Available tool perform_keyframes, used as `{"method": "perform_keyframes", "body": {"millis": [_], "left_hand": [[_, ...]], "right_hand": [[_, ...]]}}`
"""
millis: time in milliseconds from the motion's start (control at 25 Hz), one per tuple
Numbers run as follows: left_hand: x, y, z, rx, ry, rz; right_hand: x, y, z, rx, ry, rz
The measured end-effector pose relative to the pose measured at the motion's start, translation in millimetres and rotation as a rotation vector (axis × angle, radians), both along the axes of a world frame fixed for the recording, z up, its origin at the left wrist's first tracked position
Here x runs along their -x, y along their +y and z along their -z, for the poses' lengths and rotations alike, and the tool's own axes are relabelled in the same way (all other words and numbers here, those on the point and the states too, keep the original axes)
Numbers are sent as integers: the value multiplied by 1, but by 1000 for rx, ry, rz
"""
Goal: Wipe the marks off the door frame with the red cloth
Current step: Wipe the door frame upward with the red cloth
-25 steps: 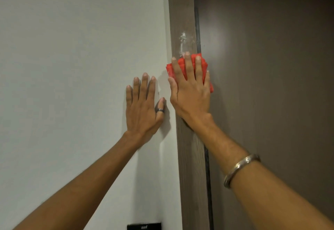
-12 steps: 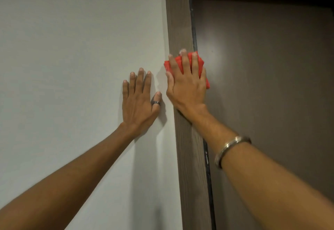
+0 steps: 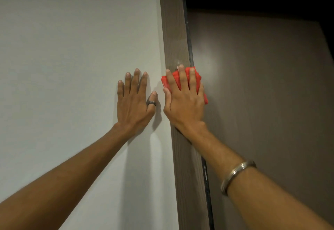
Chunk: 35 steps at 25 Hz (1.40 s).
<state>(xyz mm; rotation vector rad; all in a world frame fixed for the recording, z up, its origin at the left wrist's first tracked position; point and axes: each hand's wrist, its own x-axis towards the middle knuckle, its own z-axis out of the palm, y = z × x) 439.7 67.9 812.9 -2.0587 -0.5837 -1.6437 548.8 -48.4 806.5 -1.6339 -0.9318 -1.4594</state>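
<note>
1. The right hand (image 3: 184, 99) lies flat, fingers spread, pressing the folded red cloth (image 3: 180, 78) against the brown door frame (image 3: 174, 31) a little right of the frame's centre. It pins the cloth with the palm; the fingers are not curled around it.
2. The left hand (image 3: 134, 101) is open and empty, palm flat on the white wall (image 3: 72, 49) just left of the door frame, thumb close to the right hand but apart from it. It looks like a brace, not a working hand.
3. A faint pale mark (image 3: 179, 61) shows on the door frame directly above the cloth's top edge, touching or nearly touching the right hand's fingertips (image 3: 181, 66). Whether more marks lie under the cloth cannot be told.
4. The door frame's long axis runs from the top of the picture down to the bottom edge, leaning slightly rightward as it descends. The remaining mark therefore lies straight up that strip from the cloth.
5. The right hand is the nearer one, already on the frame; judging from this, the next stroke should slide the cloth upward along the strip.
6. The dark door (image 3: 262, 103) sits right of the frame, past a thin black seam (image 3: 189, 49).
</note>
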Motion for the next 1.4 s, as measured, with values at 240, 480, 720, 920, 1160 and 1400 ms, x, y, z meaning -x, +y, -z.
{"method": "perform_keyframes", "body": {"millis": [240, 480, 720, 920, 1160, 1400], "left_hand": [[-9, -1, -43, 18, -69, 51], [-13, 8, -43, -18, -93, 31], [-19, 2, -39, 12, -104, 13], [-15, 1, -36, -10, -100, 40], [-14, 5, -37, -28, -98, 17], [-18, -2, -13, 18, -88, 21]], "right_hand": [[-4, 0, -141, -1, -35, -52], [4, -1, -132, -32, -1, -56], [-2, -3, -70, 28, -5, -47], [-3, -11, -200, 44, -45, -101], [7, -20, -284, 100, -39, -52], [-5, -8, -192, -12, -75, -126]]}}
